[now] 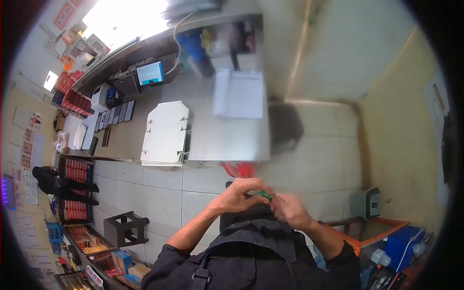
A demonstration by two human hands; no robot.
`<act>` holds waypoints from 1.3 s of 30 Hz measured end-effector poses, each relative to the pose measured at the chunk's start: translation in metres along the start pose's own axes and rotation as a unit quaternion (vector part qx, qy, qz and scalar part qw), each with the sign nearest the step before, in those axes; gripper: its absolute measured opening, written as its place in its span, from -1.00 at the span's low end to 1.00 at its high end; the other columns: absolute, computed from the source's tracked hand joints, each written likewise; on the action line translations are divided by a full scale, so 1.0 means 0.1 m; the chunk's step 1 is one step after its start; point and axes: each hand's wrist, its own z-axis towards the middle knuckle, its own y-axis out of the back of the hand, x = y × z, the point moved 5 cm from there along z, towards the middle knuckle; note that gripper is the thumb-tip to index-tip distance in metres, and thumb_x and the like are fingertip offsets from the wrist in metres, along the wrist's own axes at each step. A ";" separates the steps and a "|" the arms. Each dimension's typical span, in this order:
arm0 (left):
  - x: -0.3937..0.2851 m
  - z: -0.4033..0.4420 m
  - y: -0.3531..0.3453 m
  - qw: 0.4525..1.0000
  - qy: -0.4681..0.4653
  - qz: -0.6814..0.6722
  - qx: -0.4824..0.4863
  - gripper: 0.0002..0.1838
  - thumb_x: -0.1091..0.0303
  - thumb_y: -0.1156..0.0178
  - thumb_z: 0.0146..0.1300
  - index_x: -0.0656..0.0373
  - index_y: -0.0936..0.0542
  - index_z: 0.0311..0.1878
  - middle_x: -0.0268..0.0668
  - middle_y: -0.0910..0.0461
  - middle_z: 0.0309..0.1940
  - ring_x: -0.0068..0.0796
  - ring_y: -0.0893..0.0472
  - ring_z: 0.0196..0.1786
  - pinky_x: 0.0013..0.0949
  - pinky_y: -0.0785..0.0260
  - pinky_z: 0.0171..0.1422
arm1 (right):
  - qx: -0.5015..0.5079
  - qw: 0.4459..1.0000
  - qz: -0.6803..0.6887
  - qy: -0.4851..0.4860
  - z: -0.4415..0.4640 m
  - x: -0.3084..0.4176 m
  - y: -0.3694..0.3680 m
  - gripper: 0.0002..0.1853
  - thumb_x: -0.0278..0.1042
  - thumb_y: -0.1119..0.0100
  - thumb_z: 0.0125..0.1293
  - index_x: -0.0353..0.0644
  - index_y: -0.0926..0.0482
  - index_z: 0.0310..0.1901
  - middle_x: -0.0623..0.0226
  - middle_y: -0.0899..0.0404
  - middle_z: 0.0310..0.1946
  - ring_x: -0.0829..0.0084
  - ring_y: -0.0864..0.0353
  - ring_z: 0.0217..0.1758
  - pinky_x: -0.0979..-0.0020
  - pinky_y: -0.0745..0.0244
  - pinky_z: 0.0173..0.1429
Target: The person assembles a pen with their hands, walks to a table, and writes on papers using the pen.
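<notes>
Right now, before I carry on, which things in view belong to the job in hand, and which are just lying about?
Likely in the job:
- small green item, at the fingertips of the left hand and blurred right hand; too small to identify

Apparently just lying about:
- white cardboard
- phones
- lit screen
- stool

Intense white glare burns out the upper left, and the smooth grey metal tabletop (210,140) carries a softer sheen. The bare right hand (292,210) is motion-blurred; the flat white rectangular pad (239,94) looks hazy. Fisheye distortion curves the edges into black corners.
</notes>
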 end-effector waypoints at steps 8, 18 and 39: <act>-0.03 0.10 -0.03 0.997 0.074 -0.016 0.021 -0.78 0.58 -0.49 0.28 0.20 -0.76 -0.02 -0.28 -0.78 -0.10 -0.44 -0.75 -0.06 -0.37 -0.59 0.05 | -0.116 0.984 -0.075 0.113 0.03 0.23 -0.03 -0.70 -0.20 -0.14 0.70 -0.23 -0.58 -0.20 0.43 -0.40 -0.57 0.59 -0.38 -0.55 0.39 -0.22 -0.49; 0.05 0.12 -0.08 0.996 -0.024 -0.016 0.087 -0.76 0.54 -0.52 0.27 0.21 -0.76 0.00 -0.30 -0.71 -0.11 -0.46 -0.66 -0.05 -0.32 -0.51 -0.02 | 0.001 0.962 0.262 -0.079 -0.06 -0.12 0.02 -0.79 -0.28 -0.21 0.66 -0.22 -0.55 -0.15 0.56 -0.38 -0.53 0.57 -0.39 -0.58 0.39 -0.27 -0.50; -0.15 0.41 -0.10 0.975 -0.082 -0.035 0.203 -0.71 0.55 -0.55 0.15 0.16 -0.83 -0.03 -0.28 -0.82 -0.09 -0.31 -0.76 0.03 -0.24 -0.62 0.17 | 0.123 0.884 0.437 -0.113 -0.17 -0.22 -0.07 -0.61 0.01 0.16 0.80 -0.07 -0.39 -0.19 0.71 0.00 -0.59 0.78 0.12 -0.70 0.56 0.22 -0.67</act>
